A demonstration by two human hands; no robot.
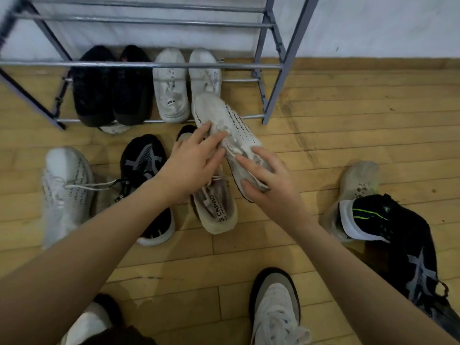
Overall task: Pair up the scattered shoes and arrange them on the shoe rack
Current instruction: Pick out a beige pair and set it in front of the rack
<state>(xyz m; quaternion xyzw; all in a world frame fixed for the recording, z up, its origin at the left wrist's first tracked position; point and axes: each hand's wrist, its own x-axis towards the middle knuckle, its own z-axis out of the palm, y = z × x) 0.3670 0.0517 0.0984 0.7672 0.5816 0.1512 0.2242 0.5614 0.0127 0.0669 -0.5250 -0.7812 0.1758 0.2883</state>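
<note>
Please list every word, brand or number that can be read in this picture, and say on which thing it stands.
"CAPAO": on the insole of the beige shoe lying on the floor.
Smaller print beside it: too small to read.
Small dark label on the white shoe on the rack: blurred, unreadable.

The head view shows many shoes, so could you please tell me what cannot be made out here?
- Beige shoe: its front is hidden under the left hand and the white knit shoe.
- Black shoe behind the left hand: only its toe shows.
- Shoe rack: its upper shelves are cut off by the top edge.
- Pale item under the black pair: too hidden to identify.
</note>
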